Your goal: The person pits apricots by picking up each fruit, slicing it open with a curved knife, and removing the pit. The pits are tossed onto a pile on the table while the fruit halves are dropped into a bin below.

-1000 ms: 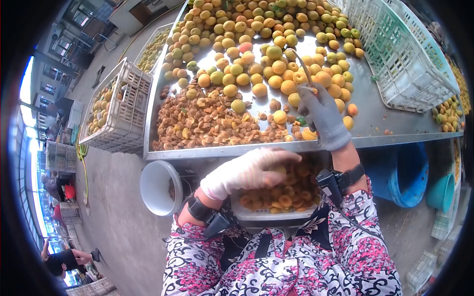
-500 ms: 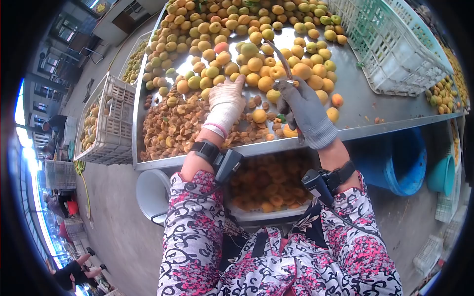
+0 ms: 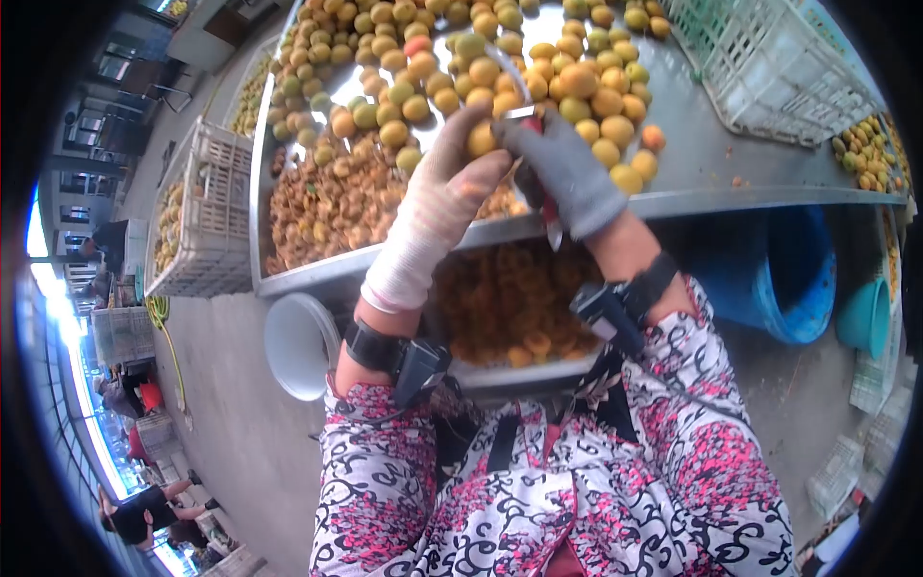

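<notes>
My left hand (image 3: 444, 192), in a pale glove, is closed around a yellow apricot (image 3: 482, 140) above the front part of the metal table. Close beside it, my right hand (image 3: 569, 175), in a grey glove, grips a curved knife (image 3: 552, 217) with a red handle. The knife's thin blade arcs up and away over the fruit, near the held apricot. Many loose yellow and green apricots (image 3: 586, 82) lie on the table beyond my hands. A heap of brown apricot pits (image 3: 332, 212) lies to the left of my left hand.
Below the table edge (image 3: 336, 269) is a container of apricot halves (image 3: 524, 313). A white bucket (image 3: 298, 351) stands left, a blue barrel (image 3: 798, 288) right. Crates stand on the table's right (image 3: 769, 87) and at its left side (image 3: 207, 207). People are in the far left background.
My left hand has picked up an apricot from the table and come back toward me with it. My right hand has moved left with the knife, and the two hands are now together.
</notes>
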`<action>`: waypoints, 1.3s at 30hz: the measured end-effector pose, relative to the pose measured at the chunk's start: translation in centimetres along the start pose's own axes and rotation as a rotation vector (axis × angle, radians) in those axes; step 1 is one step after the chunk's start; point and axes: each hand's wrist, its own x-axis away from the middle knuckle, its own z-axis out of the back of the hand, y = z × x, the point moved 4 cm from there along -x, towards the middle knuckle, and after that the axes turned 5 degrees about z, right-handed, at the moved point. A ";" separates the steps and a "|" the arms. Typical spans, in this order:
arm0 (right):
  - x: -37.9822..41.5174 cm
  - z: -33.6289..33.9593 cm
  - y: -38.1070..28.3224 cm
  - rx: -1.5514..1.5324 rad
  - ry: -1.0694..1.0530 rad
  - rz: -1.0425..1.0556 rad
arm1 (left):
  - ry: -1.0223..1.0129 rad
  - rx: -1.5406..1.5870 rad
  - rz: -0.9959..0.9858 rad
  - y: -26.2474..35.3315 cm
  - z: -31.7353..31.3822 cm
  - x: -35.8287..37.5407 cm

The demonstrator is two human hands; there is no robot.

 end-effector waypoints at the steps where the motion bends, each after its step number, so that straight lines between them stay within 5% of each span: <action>1: 0.4 0.0 -0.2 -0.024 -0.027 -0.063 | -0.014 -0.015 -0.026 -0.4 0.0 0.3; 7: 0.6 0.5 -0.5 -0.043 -0.075 -0.105 | -0.134 -0.137 -0.063 0.5 0.8 0.1; 12: 0.8 -0.4 -0.6 -0.010 -0.131 -0.127 | -0.094 0.062 0.004 -0.6 0.9 -0.6; 16: 1.1 -0.6 -0.6 -0.084 -0.117 -0.241 | -0.034 -0.257 -0.192 -0.9 0.9 -0.6; 17: 1.0 -0.7 -0.5 -0.095 -0.097 -0.218 | -0.073 -0.053 -0.101 -1.2 0.8 -0.5; 24: 1.8 -0.6 -3.0 0.074 -0.064 -0.075 | -0.067 0.049 0.087 -0.4 1.5 0.6; 28: 1.6 -0.5 -2.1 0.268 -0.222 0.139 | -0.086 0.123 0.036 0.3 2.1 0.7; 39: 1.8 -1.6 -2.4 0.343 -0.267 0.212 | -0.163 0.068 0.155 1.0 2.7 1.4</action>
